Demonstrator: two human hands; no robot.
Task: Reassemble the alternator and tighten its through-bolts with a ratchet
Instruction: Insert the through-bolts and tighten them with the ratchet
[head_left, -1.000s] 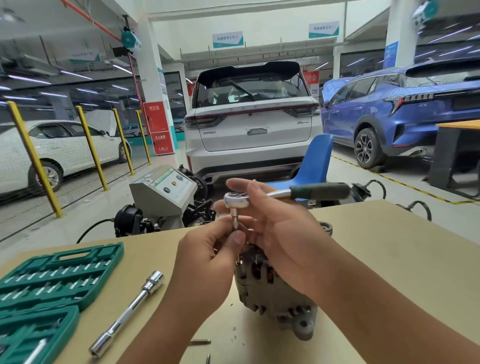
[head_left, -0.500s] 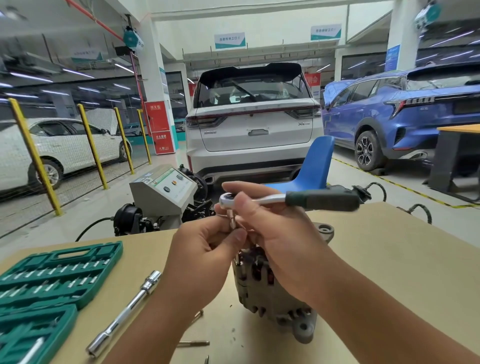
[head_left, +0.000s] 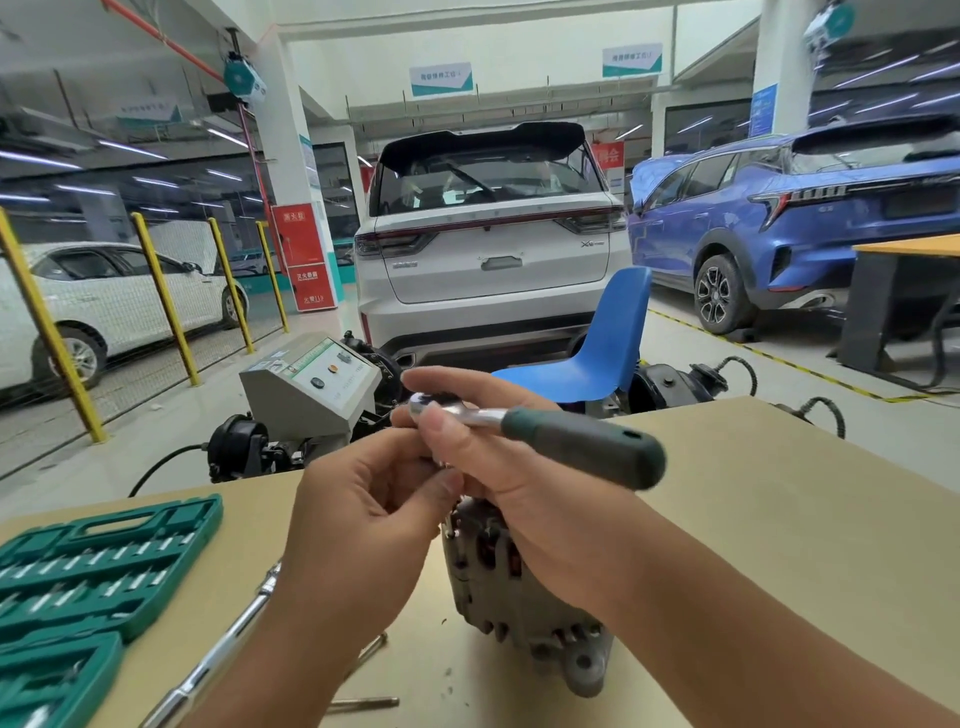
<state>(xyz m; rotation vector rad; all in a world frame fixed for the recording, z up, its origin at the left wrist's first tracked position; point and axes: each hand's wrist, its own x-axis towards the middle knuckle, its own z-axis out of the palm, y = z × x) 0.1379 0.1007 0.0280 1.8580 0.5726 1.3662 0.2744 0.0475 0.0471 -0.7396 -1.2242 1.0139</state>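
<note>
Both hands are working above the alternator standing on the counter: right hand is gripping the ratchet by its head, left hand is pinching beneath it, what it pinches hidden. Green case is holding rows of bits.

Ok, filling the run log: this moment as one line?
right hand: holds ratchet by its head | left hand: pinching under the head | alternator: on table

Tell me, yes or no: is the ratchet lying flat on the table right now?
No: the right hand holds the ratchet by its head in the air above the alternator.
</note>
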